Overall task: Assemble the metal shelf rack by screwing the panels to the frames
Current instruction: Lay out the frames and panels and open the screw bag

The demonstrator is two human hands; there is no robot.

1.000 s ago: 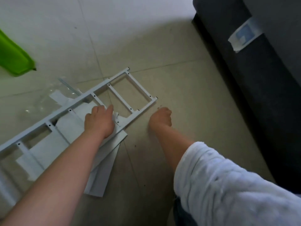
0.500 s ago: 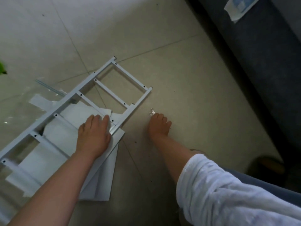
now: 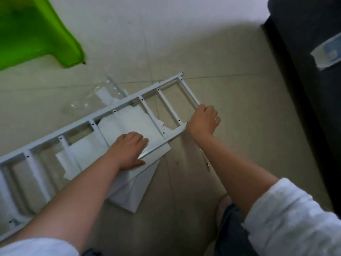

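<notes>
A white ladder-like metal frame [image 3: 127, 103] lies slanted on the tiled floor, running from the lower left up to the centre right. White shelf panels [image 3: 140, 183] are stacked under it, with white paper [image 3: 129, 121] on top of them. My left hand [image 3: 129, 150] lies flat, fingers straight, on the frame's near rail and the panel below. At the frame's right end corner, my right hand [image 3: 204, 121] curls its fingers around the frame. A thin metal tool [image 3: 204, 159] shows under my right forearm.
A bright green plastic stool [image 3: 35, 32] stands at the upper left. A clear plastic bag [image 3: 96, 95] lies behind the frame. A dark sofa [image 3: 306, 71] with a white-blue label runs along the right side. My knee [image 3: 232, 228] is at the bottom.
My right hand has left the floor beside the frame and gripped the frame's right end corner. My left hand stays pressed on the near rail. The camera view has swung.
</notes>
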